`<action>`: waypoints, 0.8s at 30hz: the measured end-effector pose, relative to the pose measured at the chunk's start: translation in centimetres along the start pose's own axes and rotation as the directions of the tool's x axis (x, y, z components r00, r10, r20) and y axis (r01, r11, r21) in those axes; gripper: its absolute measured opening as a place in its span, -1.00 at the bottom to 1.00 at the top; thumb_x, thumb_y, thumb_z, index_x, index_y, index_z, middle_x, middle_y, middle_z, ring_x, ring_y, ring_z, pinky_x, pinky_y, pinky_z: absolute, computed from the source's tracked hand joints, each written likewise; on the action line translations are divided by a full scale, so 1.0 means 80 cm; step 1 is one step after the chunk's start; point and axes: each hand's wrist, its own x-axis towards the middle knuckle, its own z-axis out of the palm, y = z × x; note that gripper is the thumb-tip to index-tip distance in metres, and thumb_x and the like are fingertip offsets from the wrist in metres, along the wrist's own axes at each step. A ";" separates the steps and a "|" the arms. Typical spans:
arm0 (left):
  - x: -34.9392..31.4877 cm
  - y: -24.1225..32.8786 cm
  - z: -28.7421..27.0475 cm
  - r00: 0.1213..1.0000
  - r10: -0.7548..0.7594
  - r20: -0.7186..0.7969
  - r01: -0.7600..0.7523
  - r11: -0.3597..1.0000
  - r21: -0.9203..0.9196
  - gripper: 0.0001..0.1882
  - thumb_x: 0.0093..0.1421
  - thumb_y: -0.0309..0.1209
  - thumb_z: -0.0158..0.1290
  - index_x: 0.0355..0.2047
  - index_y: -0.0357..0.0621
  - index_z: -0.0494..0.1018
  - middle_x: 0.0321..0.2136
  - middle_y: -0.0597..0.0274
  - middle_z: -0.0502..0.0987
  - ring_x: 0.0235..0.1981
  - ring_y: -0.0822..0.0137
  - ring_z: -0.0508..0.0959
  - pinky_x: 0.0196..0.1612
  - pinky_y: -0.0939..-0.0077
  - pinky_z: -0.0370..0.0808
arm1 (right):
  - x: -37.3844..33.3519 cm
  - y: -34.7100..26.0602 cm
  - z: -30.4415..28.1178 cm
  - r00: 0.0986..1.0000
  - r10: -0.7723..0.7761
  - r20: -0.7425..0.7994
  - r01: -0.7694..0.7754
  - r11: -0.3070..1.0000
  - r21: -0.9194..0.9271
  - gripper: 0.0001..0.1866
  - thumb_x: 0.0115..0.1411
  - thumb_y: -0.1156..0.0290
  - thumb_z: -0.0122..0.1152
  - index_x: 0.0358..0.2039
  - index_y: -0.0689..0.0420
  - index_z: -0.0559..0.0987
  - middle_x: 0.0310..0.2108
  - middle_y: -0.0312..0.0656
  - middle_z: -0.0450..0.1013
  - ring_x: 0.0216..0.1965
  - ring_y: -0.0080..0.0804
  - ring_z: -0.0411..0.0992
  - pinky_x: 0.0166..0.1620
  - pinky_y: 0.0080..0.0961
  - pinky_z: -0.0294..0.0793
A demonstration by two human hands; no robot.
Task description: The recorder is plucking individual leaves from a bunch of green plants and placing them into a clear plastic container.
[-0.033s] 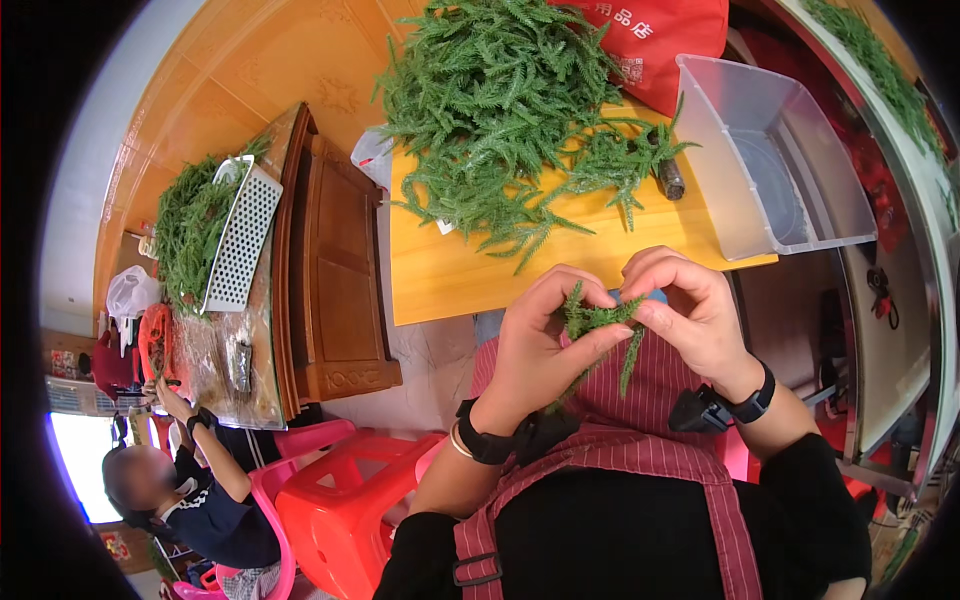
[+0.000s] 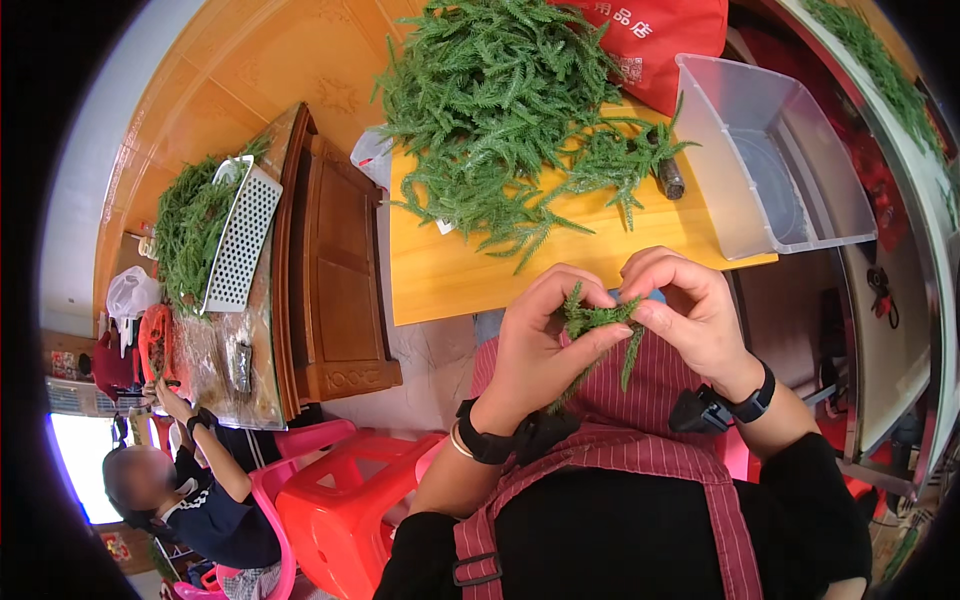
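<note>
Between my two hands, over my lap, is a small green needle-leaved sprig (image 2: 585, 319). My left hand (image 2: 535, 345) pinches it from the left, with the thumb along its near side. My right hand (image 2: 692, 312) grips its right end between thumb and fingers. Thin stems hang down below both hands; the exact pinch point is hidden by the fingertips. Beyond my hands, a big heap of similar green sprigs (image 2: 490, 100) covers much of the yellow table (image 2: 440, 285). A smaller bunch (image 2: 615, 160) lies at its right, beside a dark cylinder-shaped thing (image 2: 671, 180).
A clear plastic bin (image 2: 730, 150) stands at the table's right, with a red bag (image 2: 680, 50) behind. To the left are a wooden cabinet (image 2: 335, 260), a white perforated basket (image 2: 240, 240) with more greenery, a red stool (image 2: 340, 510) and another person (image 2: 215, 510) working at a table.
</note>
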 end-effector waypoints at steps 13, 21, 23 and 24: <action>0.001 -0.001 0.001 0.995 0.091 -0.035 -0.084 0.984 0.156 -0.75 -0.12 -0.66 0.22 -0.42 -0.25 0.40 -0.35 0.21 0.42 -0.29 0.42 0.43 -0.20 0.59 0.37 | 0.001 0.005 0.007 0.988 -0.150 -0.030 0.139 0.961 -0.238 -0.87 0.07 0.45 0.19 -0.43 0.21 0.45 -0.36 -0.17 0.39 -0.18 -0.34 0.31 -0.05 -0.42 0.26; -0.003 -0.006 0.004 0.995 0.036 -0.096 -0.022 0.989 0.147 -0.75 -0.12 -0.66 0.22 -0.42 -0.25 0.41 -0.35 0.22 0.42 -0.30 0.43 0.43 -0.20 0.59 0.37 | 0.003 0.015 0.010 0.980 -0.198 -0.034 0.181 0.944 -0.276 -0.87 0.07 0.45 0.18 -0.42 0.20 0.43 -0.36 -0.17 0.41 -0.15 -0.27 0.31 0.02 -0.34 0.24; -0.004 -0.006 0.004 0.995 0.025 -0.093 -0.012 0.991 0.137 -0.75 -0.11 -0.66 0.21 -0.41 -0.25 0.40 -0.35 0.23 0.43 -0.30 0.44 0.43 -0.20 0.60 0.37 | 0.003 0.021 0.005 0.982 -0.186 -0.021 0.177 0.959 -0.223 -0.89 0.09 0.46 0.15 -0.39 0.21 0.44 -0.35 -0.18 0.41 -0.14 -0.29 0.31 0.03 -0.35 0.24; -0.005 -0.004 0.005 0.995 -0.045 -0.091 0.047 0.999 0.022 -0.76 -0.09 -0.66 0.20 -0.40 -0.26 0.40 -0.34 0.24 0.43 -0.29 0.45 0.43 -0.19 0.60 0.37 | 0.004 0.023 0.004 0.985 -0.175 -0.003 0.172 0.971 -0.167 -0.89 0.12 0.47 0.13 -0.36 0.22 0.45 -0.34 -0.19 0.41 -0.12 -0.31 0.31 0.03 -0.35 0.24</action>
